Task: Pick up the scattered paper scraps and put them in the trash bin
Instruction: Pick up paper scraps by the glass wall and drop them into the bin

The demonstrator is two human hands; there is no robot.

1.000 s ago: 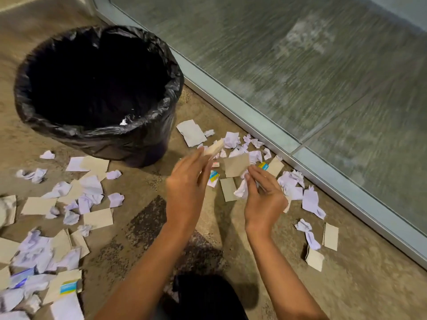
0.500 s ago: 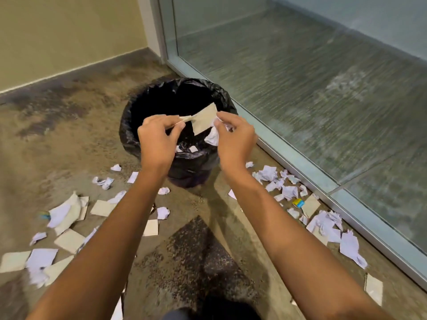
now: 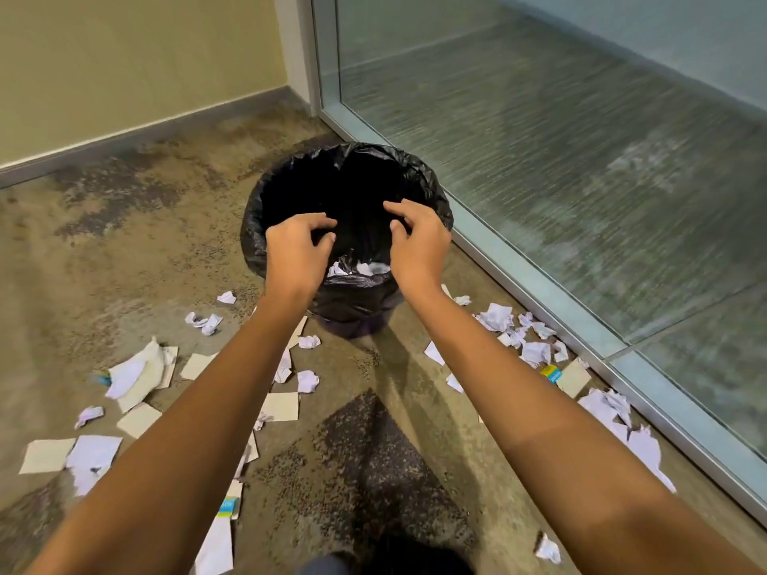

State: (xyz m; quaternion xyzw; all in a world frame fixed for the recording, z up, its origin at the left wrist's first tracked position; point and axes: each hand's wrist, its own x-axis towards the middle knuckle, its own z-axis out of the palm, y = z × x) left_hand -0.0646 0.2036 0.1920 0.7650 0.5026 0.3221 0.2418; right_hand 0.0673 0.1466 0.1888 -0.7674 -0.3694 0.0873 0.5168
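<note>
- Left hand (image 3: 296, 259) above near rim of trash bin (image 3: 431, 188), palm down, fingers (image 3: 319, 222) loosely curled, gripping nothing.
- Right hand (image 3: 419, 246) beside it over the bin's mouth, fingers (image 3: 398, 209) also loosely curled and apart, nothing held.
- Hands apart, not touching each other.
- Bin upright on floor (image 3: 124, 251), lined with black bag (image 3: 352, 300), close to glass wall (image 3: 581, 159).
- A few white paper scraps (image 3: 359, 268) visible inside the bin, between the two wrists.
- Many more on the floor: crumpled white bits and flat tan squares left of bin (image 3: 137, 375), another cluster right of bin along the glass (image 3: 535, 350).
- One stray crumpled piece (image 3: 548, 547) near bottom right.
</note>
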